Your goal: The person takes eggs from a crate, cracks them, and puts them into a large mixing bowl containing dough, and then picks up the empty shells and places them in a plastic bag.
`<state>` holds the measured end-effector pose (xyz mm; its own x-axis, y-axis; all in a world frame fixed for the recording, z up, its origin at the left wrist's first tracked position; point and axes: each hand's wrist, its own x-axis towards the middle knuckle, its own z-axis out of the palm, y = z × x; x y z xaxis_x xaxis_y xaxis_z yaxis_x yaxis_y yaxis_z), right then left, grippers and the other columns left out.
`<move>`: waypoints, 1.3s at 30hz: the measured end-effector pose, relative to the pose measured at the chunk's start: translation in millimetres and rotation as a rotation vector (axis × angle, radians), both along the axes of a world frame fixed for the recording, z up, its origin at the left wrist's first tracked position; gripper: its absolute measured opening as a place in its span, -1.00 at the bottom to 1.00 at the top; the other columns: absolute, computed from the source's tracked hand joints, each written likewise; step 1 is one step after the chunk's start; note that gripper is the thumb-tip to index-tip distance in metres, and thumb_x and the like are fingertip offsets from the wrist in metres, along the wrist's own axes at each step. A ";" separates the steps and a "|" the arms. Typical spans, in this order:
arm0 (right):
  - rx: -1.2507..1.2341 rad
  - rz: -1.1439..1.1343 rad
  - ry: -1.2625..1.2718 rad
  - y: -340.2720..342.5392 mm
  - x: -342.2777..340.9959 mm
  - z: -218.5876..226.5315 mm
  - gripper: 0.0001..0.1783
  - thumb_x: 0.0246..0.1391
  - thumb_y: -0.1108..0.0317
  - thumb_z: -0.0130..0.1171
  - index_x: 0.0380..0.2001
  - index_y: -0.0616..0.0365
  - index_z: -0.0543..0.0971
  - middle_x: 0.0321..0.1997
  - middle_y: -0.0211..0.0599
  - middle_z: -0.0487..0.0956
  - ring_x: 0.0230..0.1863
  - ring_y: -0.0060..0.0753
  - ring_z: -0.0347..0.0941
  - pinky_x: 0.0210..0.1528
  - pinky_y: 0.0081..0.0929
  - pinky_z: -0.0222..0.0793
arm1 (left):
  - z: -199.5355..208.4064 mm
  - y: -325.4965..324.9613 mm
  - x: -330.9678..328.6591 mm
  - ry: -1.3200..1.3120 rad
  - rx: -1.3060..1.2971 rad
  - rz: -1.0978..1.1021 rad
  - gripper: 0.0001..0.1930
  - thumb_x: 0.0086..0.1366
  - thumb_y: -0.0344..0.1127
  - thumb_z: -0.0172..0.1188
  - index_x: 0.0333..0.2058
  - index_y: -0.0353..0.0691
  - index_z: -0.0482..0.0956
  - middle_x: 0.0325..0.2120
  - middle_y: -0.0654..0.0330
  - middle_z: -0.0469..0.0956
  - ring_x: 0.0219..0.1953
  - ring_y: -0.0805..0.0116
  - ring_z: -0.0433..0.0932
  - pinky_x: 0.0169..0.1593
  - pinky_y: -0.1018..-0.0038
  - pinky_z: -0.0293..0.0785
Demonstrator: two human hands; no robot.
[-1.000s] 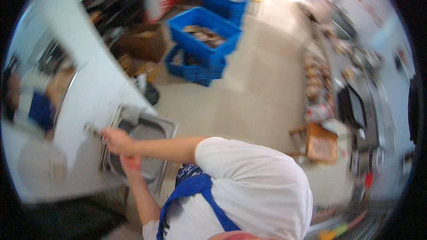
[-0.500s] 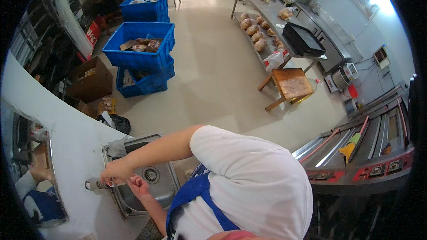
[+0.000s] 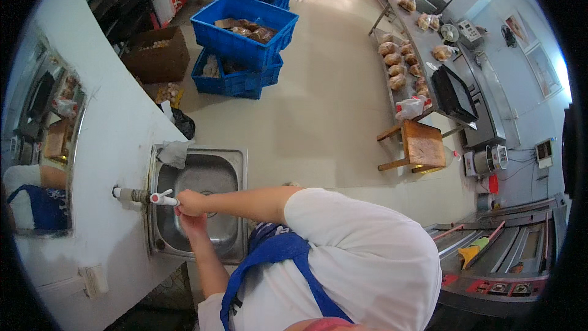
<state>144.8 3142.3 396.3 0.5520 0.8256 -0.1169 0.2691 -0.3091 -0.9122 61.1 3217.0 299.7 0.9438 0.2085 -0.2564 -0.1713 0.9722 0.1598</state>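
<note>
The curled right hand (image 3: 192, 203) and half-hidden left hand (image 3: 194, 223), holds unclear, meet by the tap (image 3: 161, 198), probably rinsing, which calls for rubbing beneath it.

White short-sleeved shirt (image 3: 367, 245); blue apron (image 3: 277, 254), white-patterned.

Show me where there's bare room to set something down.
Bare: floor between the crates and the stool; the stool's seat; the far end of the sink, right of the cloth. Crowded: by the tap, where the right hand and left hand overlap, and beyond the stool, where bread sits in rows.
</note>
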 end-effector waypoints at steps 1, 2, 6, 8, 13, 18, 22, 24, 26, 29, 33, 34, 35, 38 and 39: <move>-0.005 0.009 0.020 4.4 -1.3 -2.7 -0.83 -0.02 0.37 0.04 -0.41 0.06 0.62 -0.33 -0.06 0.61 -0.22 0.00 0.54 -0.15 -0.13 0.42 | -5.1 -2.6 0.0 -0.164 -0.036 -0.007 -0.76 0.32 -0.18 0.03 -0.09 -0.09 0.42 -0.16 0.28 0.48 -0.10 0.34 0.47 -0.01 0.34 0.38; -0.010 0.015 0.041 7.0 -2.7 -5.6 -0.83 -0.01 0.36 0.04 -0.40 0.04 0.62 -0.31 -0.06 0.62 -0.21 0.01 0.54 -0.14 -0.13 0.42 | -9.1 -2.8 0.2 -0.171 -0.042 -0.005 -0.73 0.32 -0.15 0.02 -0.07 -0.10 0.41 -0.13 0.27 0.47 -0.07 0.33 0.46 0.03 0.31 0.37; -0.120 -0.021 0.019 5.5 -4.0 13.8 -0.81 0.01 0.32 0.06 -0.32 0.03 0.61 -0.29 -0.01 0.61 -0.17 0.07 0.53 -0.12 -0.09 0.41 | -30.8 18.6 -14.1 0.122 0.021 0.045 -0.65 0.32 -0.06 0.04 -0.02 -0.11 0.39 -0.09 0.26 0.47 -0.03 0.34 0.45 0.06 0.26 0.36; -0.236 0.000 -0.032 -3.8 -0.7 17.9 -0.77 0.00 0.28 0.09 -0.26 0.06 0.59 -0.29 -0.01 0.61 -0.17 0.07 0.53 -0.12 -0.08 0.41 | 0.5 3.0 -6.8 0.138 0.035 -0.004 -0.66 0.32 -0.06 0.05 -0.03 -0.11 0.40 -0.11 0.26 0.48 -0.05 0.36 0.46 0.06 0.27 0.37; -0.012 -0.108 -0.174 -26.3 7.3 26.0 -0.75 0.01 0.24 0.12 -0.30 0.16 0.57 -0.35 0.03 0.58 -0.18 0.13 0.51 -0.11 -0.06 0.40 | 21.4 2.8 11.0 0.118 0.191 -0.108 -0.75 0.33 -0.09 0.08 -0.16 -0.11 0.45 -0.30 0.30 0.51 -0.30 0.49 0.47 -0.26 0.50 0.37; 0.239 -0.068 -0.592 -42.9 15.2 126.2 -0.72 -0.03 0.17 0.19 -0.43 0.20 0.56 -0.46 -0.06 0.57 -0.31 0.02 0.54 -0.26 -0.17 0.45 | 31.7 3.5 14.3 0.452 0.170 0.083 -0.87 0.31 -0.20 0.10 -0.26 -0.09 0.49 -0.56 0.43 0.47 -0.68 0.62 0.27 -0.66 0.68 0.16; -0.144 0.123 -0.870 -44.7 21.2 158.3 -0.74 -0.03 0.18 0.19 -0.51 0.18 0.57 -0.53 -0.18 0.56 -0.41 -0.15 0.57 -0.40 -0.31 0.46 | 36.8 12.5 4.6 0.277 0.246 -0.008 -0.87 0.32 -0.20 0.11 -0.25 -0.08 0.46 -0.52 0.43 0.46 -0.60 0.65 0.31 -0.61 0.65 0.17; -0.164 0.114 -0.963 -44.1 19.2 155.8 -0.76 -0.04 0.20 0.18 -0.53 0.16 0.57 -0.56 -0.21 0.56 -0.46 -0.19 0.57 -0.44 -0.34 0.46 | 50.6 7.9 -0.6 0.367 0.315 0.015 -0.85 0.32 -0.20 0.12 -0.22 -0.09 0.45 -0.48 0.41 0.48 -0.59 0.63 0.32 -0.59 0.64 0.20; -0.146 0.102 -1.054 -41.4 13.0 141.1 -0.78 -0.06 0.21 0.17 -0.55 0.15 0.57 -0.58 -0.22 0.56 -0.49 -0.21 0.56 -0.46 -0.35 0.46 | 60.0 -1.3 -3.8 0.407 0.448 0.047 -0.83 0.33 -0.20 0.10 -0.18 -0.10 0.45 -0.45 0.39 0.49 -0.55 0.61 0.34 -0.55 0.62 0.25; -0.139 0.131 -1.017 -27.4 -7.1 122.6 -0.80 -0.13 0.23 0.19 -0.57 0.15 0.57 -0.56 -0.18 0.56 -0.49 -0.22 0.56 -0.46 -0.32 0.46 | 74.7 -14.6 -15.9 0.461 0.582 0.027 -0.79 0.35 -0.22 0.06 -0.10 -0.12 0.43 -0.42 0.36 0.49 -0.50 0.58 0.38 -0.50 0.60 0.30; -0.060 0.058 -0.849 -36.6 -1.2 129.2 -0.80 -0.05 0.19 0.18 -0.50 0.09 0.57 -0.52 -0.21 0.58 -0.44 -0.16 0.57 -0.44 -0.25 0.46 | 59.5 4.0 -33.4 0.542 1.192 -0.207 -0.78 0.31 -0.22 0.10 -0.15 -0.18 0.45 -0.41 0.33 0.49 -0.44 0.49 0.45 -0.44 0.54 0.37; -0.022 0.047 -0.762 -45.6 0.7 129.1 -0.76 -0.03 0.15 0.18 -0.47 0.11 0.56 -0.50 -0.19 0.58 -0.41 -0.13 0.56 -0.39 -0.24 0.46 | 73.7 1.7 -34.3 0.473 1.333 -0.243 -0.76 0.33 -0.21 0.08 -0.12 -0.18 0.43 -0.38 0.32 0.48 -0.44 0.50 0.43 -0.43 0.55 0.35; 0.016 0.036 -0.673 -53.0 1.7 128.1 -0.71 -0.02 0.11 0.18 -0.45 0.13 0.55 -0.48 -0.16 0.57 -0.39 -0.11 0.55 -0.35 -0.23 0.47 | 90.5 0.8 -38.1 0.399 1.471 -0.280 -0.74 0.36 -0.19 0.05 -0.08 -0.18 0.41 -0.35 0.32 0.48 -0.45 0.51 0.41 -0.42 0.57 0.34; 0.010 -0.018 -0.442 -73.4 2.0 80.4 -0.69 0.03 0.06 0.17 -0.37 0.10 0.54 -0.43 -0.17 0.57 -0.35 -0.03 0.53 -0.30 -0.16 0.45 | 82.6 8.9 -43.1 0.287 0.823 -0.368 -0.73 0.34 -0.19 0.08 -0.09 -0.22 0.41 -0.32 0.29 0.48 -0.44 0.46 0.42 -0.38 0.50 0.36; -0.180 0.025 -0.440 -79.7 1.7 56.2 -0.69 0.00 0.07 0.18 -0.36 0.10 0.55 -0.39 -0.14 0.58 -0.32 -0.01 0.53 -0.29 -0.14 0.45 | 67.5 11.7 -46.2 0.264 0.429 -0.377 -0.73 0.33 -0.20 0.10 -0.11 -0.24 0.42 -0.32 0.27 0.47 -0.43 0.43 0.44 -0.37 0.46 0.38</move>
<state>146.4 3062.6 452.6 0.5618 0.8271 -0.0193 0.6267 -0.4407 -0.6426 14.9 3228.8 367.2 0.8890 0.0097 -0.4579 0.2689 0.7983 0.5389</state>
